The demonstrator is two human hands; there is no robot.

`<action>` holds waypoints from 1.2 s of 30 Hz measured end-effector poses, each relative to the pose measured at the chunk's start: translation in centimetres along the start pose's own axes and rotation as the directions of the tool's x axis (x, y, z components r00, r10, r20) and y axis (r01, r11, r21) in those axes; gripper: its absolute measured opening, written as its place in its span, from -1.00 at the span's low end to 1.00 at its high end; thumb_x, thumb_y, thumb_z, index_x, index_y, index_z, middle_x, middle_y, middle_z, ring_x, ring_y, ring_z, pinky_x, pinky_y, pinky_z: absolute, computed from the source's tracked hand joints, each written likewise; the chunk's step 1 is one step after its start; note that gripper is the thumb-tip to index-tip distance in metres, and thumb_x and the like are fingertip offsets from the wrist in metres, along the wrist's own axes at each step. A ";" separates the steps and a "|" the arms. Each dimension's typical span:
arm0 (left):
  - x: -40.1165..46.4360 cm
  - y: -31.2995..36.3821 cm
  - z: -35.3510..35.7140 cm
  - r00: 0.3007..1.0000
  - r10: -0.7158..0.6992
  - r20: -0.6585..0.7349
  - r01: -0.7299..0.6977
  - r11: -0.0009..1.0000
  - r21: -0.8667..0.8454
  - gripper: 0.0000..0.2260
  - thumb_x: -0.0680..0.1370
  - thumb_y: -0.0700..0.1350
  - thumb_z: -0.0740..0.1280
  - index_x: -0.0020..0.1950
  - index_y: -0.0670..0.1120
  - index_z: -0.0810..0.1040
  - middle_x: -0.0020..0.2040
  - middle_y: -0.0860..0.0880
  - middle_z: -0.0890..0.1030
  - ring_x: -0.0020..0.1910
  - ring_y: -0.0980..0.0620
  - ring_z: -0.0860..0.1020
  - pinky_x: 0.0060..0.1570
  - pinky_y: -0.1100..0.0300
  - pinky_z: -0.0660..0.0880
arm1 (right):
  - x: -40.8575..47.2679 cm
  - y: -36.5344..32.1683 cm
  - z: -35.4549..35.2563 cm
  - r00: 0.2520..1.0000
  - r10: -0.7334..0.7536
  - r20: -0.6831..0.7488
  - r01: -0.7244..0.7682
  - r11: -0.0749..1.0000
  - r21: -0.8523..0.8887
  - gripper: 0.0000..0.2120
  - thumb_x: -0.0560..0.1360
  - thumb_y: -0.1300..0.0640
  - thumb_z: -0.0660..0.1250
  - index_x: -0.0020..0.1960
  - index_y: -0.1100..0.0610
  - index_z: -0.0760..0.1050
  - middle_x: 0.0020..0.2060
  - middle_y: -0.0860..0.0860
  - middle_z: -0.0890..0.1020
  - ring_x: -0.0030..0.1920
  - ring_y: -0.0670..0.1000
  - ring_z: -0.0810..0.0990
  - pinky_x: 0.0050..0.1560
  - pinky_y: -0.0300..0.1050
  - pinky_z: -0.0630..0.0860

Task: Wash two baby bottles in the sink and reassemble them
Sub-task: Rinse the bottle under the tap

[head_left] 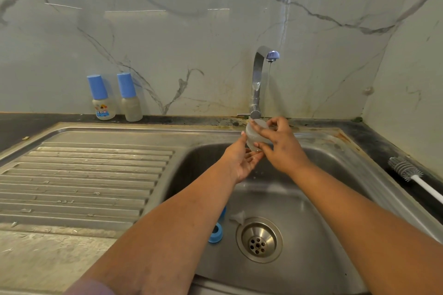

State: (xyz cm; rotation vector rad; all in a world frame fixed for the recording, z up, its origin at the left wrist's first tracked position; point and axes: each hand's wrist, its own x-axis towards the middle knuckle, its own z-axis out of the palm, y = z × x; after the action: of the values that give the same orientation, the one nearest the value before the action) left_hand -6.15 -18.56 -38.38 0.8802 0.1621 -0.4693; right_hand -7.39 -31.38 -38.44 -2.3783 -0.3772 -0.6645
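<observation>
A translucent baby bottle body [254, 135] lies tilted over the sink [311, 235], just below the faucet [257, 79]. My right hand [282, 148] grips it from the right, fingers curled round it. My left hand [242, 160] is palm up beneath it, its fingers fairly straight and its thumb against the bottle's left side. A thin stream of water falls from the blue spout tip [272, 55]. On the sink floor lie a blue screw ring [216, 233], a clear nipple [238, 217] and a blue part [223, 212], mostly hidden by my left forearm.
Two assembled bottles with blue caps [102, 98] [130, 98] stand on the dark counter at the back left. A ribbed steel drainboard [84, 182] fills the left side. A bottle brush [407, 171] lies on the counter right of the sink. The drain strainer [259, 239] sits mid-basin.
</observation>
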 end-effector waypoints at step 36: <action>0.2 0.1 0.1 0.963 0.270 0.020 -0.254 0.873 0.417 -0.76 0.64 -0.15 0.25 0.30 -0.10 0.50 0.17 -0.11 0.61 0.04 0.02 0.59 -0.13 0.13 0.57 | 0.5 1.3 0.2 0.897 0.391 0.205 -0.413 0.908 0.076 -0.38 0.51 -0.12 0.36 0.42 0.10 0.20 0.27 0.14 0.54 0.20 0.14 0.55 0.15 0.00 0.50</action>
State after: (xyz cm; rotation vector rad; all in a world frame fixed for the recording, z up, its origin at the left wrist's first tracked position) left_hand -5.87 -18.62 -38.32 1.3127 -0.0278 -0.2317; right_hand -6.35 -32.20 -38.96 -2.3096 0.0075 -0.2213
